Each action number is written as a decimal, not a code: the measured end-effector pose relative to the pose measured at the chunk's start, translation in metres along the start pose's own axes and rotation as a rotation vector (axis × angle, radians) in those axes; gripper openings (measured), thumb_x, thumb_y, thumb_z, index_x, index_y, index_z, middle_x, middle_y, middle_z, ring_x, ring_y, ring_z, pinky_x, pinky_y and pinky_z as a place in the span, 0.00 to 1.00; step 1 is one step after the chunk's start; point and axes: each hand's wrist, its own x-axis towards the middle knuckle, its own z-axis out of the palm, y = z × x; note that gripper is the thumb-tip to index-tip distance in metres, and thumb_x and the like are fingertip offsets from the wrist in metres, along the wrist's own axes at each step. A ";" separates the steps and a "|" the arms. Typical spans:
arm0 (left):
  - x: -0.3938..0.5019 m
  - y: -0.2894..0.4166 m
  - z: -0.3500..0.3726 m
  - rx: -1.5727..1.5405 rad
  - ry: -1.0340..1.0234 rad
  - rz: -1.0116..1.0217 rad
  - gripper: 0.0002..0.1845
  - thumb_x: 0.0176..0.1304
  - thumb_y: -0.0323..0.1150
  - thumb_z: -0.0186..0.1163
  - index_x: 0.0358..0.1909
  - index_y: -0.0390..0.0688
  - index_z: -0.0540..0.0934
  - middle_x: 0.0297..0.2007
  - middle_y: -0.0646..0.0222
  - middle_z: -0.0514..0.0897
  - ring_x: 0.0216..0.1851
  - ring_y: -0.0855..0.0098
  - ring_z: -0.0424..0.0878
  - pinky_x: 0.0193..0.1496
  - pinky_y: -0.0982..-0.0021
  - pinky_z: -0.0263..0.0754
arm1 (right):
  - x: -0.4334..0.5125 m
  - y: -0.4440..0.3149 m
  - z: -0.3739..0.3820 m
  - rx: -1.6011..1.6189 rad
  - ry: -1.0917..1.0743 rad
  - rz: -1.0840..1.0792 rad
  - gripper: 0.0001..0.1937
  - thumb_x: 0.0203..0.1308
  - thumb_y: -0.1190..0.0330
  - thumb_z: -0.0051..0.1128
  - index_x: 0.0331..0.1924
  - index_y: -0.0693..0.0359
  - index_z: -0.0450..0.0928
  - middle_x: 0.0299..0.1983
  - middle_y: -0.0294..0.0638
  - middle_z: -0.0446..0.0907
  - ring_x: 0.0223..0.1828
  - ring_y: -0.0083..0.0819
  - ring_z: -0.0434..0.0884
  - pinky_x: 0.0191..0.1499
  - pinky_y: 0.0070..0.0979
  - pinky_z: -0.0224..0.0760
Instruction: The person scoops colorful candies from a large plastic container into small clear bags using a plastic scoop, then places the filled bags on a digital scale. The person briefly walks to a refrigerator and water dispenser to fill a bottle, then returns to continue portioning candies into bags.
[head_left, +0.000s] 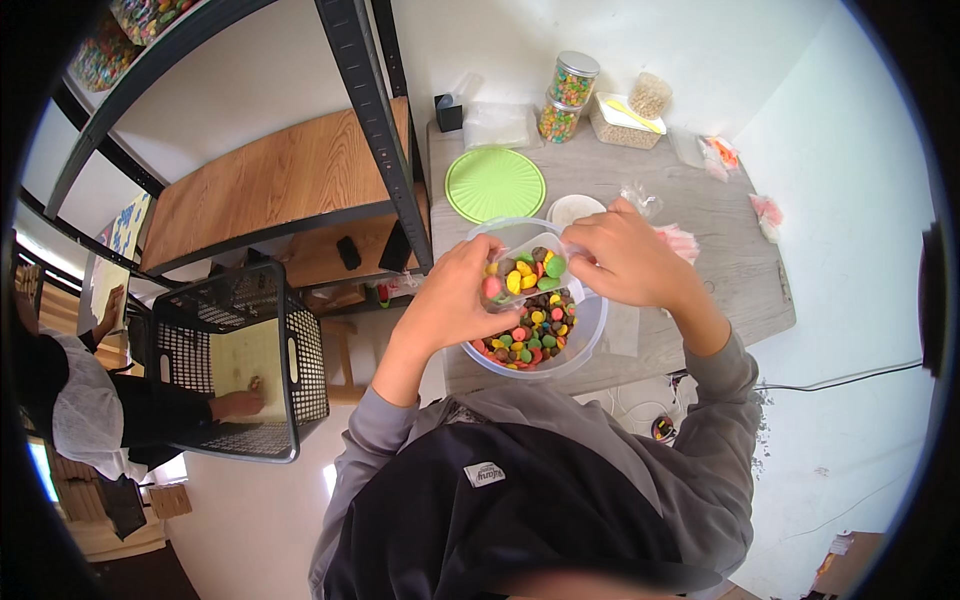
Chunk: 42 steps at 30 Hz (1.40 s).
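Note:
My left hand (454, 300) grips the left side of a small clear plastic container (516, 301). Several coated candies (536, 274) in yellow, green, brown and red lie inside it. At the container's right edge, my right hand (630, 259) pinches it between thumb and fingers. Below both hands stands a translucent round tub (595, 341), partly filled with mixed candies (529, 337) in the same colours. The held container and my hands hide the tub's far part.
Behind the tub are a green lid (495, 184), a white round lid (576, 208), stacked candy jars (574, 79) and a tub of pale pieces (626, 133). A shelf post (367, 112) rises left. Another person's hand (238, 405) reaches into a black crate (289, 442).

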 end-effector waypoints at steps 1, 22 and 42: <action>0.002 0.001 0.001 -0.007 -0.023 -0.016 0.32 0.35 0.40 0.68 0.42 0.35 0.68 0.34 0.54 0.76 0.39 0.54 0.75 0.42 0.63 0.68 | 0.002 -0.003 -0.004 -0.024 -0.006 -0.013 0.07 0.45 0.70 0.47 0.19 0.63 0.73 0.20 0.46 0.74 0.26 0.40 0.73 0.37 0.32 0.56; 0.011 -0.033 0.022 -0.676 0.288 -0.014 0.20 0.49 0.28 0.60 0.43 0.39 0.66 0.36 0.64 0.78 0.38 0.74 0.76 0.42 0.72 0.71 | -0.003 -0.028 -0.048 -0.650 0.394 0.038 0.06 0.40 0.71 0.54 0.27 0.60 0.74 0.23 0.37 0.71 0.32 0.31 0.72 0.47 0.37 0.57; 0.003 -0.048 0.046 -0.493 0.394 -0.004 0.27 0.46 0.25 0.61 0.49 0.39 0.62 0.36 0.65 0.72 0.38 0.73 0.71 0.45 0.72 0.66 | -0.020 0.028 0.140 -0.379 -0.186 0.024 0.05 0.41 0.71 0.53 0.24 0.62 0.75 0.22 0.43 0.76 0.24 0.36 0.77 0.37 0.29 0.64</action>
